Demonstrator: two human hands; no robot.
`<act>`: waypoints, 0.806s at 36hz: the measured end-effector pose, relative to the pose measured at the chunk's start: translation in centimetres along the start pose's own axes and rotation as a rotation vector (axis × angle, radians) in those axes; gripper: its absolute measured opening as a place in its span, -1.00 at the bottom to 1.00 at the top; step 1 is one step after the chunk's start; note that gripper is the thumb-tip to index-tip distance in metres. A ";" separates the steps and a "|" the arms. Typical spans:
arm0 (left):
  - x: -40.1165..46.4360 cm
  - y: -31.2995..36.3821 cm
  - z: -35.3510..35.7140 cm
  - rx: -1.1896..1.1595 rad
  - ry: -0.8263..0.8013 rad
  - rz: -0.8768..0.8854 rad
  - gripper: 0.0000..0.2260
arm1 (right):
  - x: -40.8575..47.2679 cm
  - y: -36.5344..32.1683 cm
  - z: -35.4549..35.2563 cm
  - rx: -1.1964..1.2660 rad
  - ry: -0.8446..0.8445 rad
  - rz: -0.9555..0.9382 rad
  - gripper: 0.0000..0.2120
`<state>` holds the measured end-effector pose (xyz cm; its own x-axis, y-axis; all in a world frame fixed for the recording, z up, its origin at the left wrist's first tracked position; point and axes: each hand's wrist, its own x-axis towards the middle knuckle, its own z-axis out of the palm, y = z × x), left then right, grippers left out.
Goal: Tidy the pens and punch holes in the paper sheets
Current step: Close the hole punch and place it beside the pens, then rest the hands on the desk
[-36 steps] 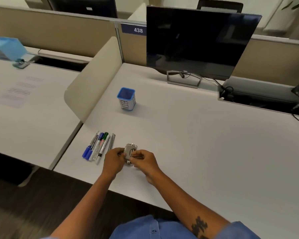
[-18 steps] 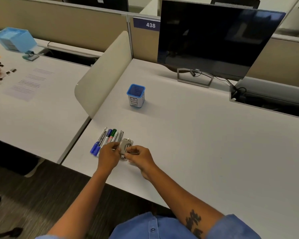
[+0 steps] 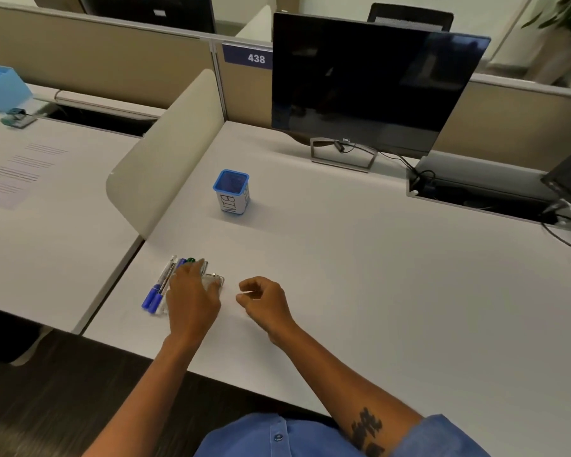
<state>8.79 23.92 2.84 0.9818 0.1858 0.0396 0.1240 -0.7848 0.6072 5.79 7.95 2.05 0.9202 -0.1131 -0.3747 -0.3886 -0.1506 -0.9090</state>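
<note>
Left hand (image 3: 192, 296) spread flat over pens (image 3: 160, 285) and small metal object (image 3: 215, 281) near front desk (image 3: 343, 275) edge, gripping nothing clearly. Right hand (image 3: 264, 300) just beside, loosely curled, empty. Farther back, blue pen cup (image 3: 231, 192).

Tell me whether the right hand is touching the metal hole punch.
Apart. The head view shows bare desk between the right hand and the metal hole punch.
</note>
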 end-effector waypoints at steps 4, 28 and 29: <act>-1.6 3.1 2.3 0.060 -0.026 0.178 -0.45 | -0.6 1.5 -4.2 -0.100 0.110 -0.076 -0.81; -12.4 17.1 17.9 0.078 -0.513 0.472 -0.36 | -7.5 11.1 -29.3 -0.251 0.589 0.007 -0.81; -12.7 17.3 18.2 0.091 -0.521 0.472 -0.36 | -7.7 11.4 -29.7 -0.247 0.587 0.015 -0.81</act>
<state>1.07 -2.82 -1.62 0.8719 -0.4757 -0.1166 -0.3424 -0.7623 0.5493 -7.06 -22.07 -0.02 0.7634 -0.6257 -0.1604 -0.4647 -0.3594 -0.8093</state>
